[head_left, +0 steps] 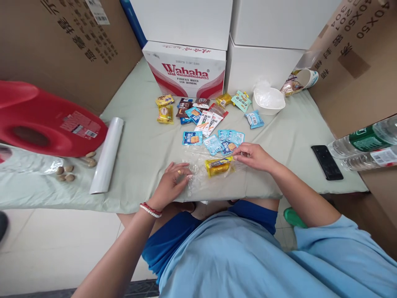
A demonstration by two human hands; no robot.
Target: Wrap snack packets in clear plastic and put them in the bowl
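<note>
Two yellow snack packets lie side by side on a crumpled sheet of clear plastic film near the table's front edge. My right hand is at their right end, thumb and fingertips pinched on the end of the upper packet, which has a dark stripe. On the left, my left hand has its fingers curled toward the thumb, closed on the film's left edge. Just behind the film lie blue snack sachets and another blue sachet.
Mixed snacks, including white sachets, lie farther back before a Wahaha carton. A white bowl is at back right. Left are a film roll and red jug; right, a phone and plastic bottles.
</note>
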